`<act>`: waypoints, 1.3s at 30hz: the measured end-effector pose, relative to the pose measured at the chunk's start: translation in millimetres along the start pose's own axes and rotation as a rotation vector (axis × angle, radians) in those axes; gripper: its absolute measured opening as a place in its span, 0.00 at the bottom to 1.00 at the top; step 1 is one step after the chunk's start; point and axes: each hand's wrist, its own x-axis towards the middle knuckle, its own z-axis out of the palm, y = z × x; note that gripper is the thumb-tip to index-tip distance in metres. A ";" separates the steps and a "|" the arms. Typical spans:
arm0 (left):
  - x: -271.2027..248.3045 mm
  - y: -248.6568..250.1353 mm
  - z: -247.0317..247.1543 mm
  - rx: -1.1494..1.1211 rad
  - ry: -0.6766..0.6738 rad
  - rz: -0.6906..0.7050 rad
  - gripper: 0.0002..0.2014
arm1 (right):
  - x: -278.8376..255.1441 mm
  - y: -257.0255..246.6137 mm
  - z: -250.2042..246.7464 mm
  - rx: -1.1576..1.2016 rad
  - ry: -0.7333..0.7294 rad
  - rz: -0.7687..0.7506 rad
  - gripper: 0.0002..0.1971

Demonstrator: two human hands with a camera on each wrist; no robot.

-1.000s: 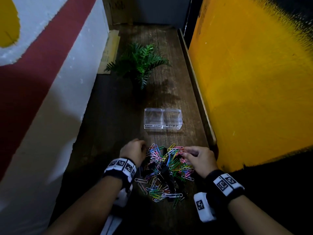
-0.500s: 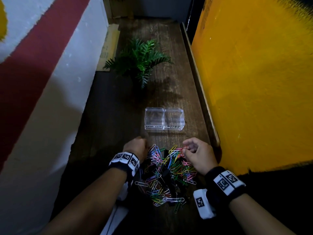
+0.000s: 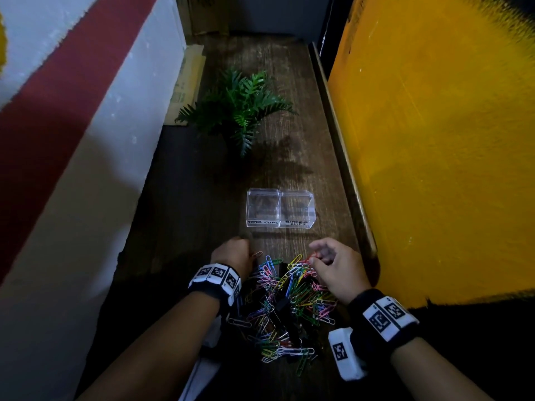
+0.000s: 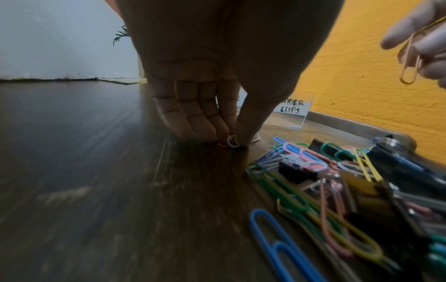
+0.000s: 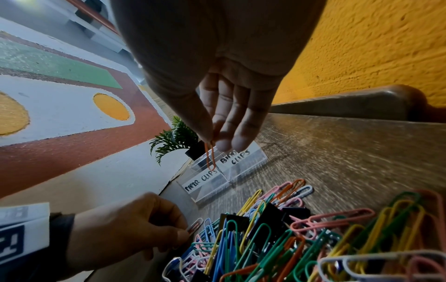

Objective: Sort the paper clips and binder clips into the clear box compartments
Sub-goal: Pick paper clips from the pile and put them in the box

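A pile of coloured paper clips [image 3: 301,296] mixed with black binder clips [image 3: 282,305] lies on the wooden table between my hands. Beyond it stands the clear box [image 3: 279,224], its left compartment labelled paper clips [image 5: 200,181] and its right one binder clips [image 5: 237,158]; both look empty. My left hand [image 3: 231,254] is at the pile's far left corner, thumb and fingers pinching a couple of small paper clips [image 4: 229,143] against the table. My right hand [image 5: 213,141] is raised over the pile's far right side and pinches an orange paper clip [image 5: 210,158] that hangs down.
A small green plant [image 3: 240,108] stands farther back on the table. An orange wall [image 3: 434,140] with a wooden rail [image 3: 347,175] bounds the right side. A white and red painted wall [image 3: 72,140] bounds the left. Bare wood [image 3: 280,241] lies between pile and box.
My right hand has lifted off the pile with an orange clip pinched in it. My left hand has shifted slightly forward to the pile's far left corner.
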 end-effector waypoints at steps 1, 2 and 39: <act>1.6 0.9 -1.7 0.006 -0.026 -0.010 0.09 | 0.3 -0.4 0.0 0.001 0.000 0.001 0.11; 3.0 1.8 -2.9 0.013 -0.055 -0.020 0.09 | 0.5 -1.0 -0.2 0.000 -0.002 0.002 0.11; -45.6 -29.4 6.0 -0.416 0.254 0.182 0.07 | 101.4 -49.5 42.7 0.085 0.008 0.013 0.07</act>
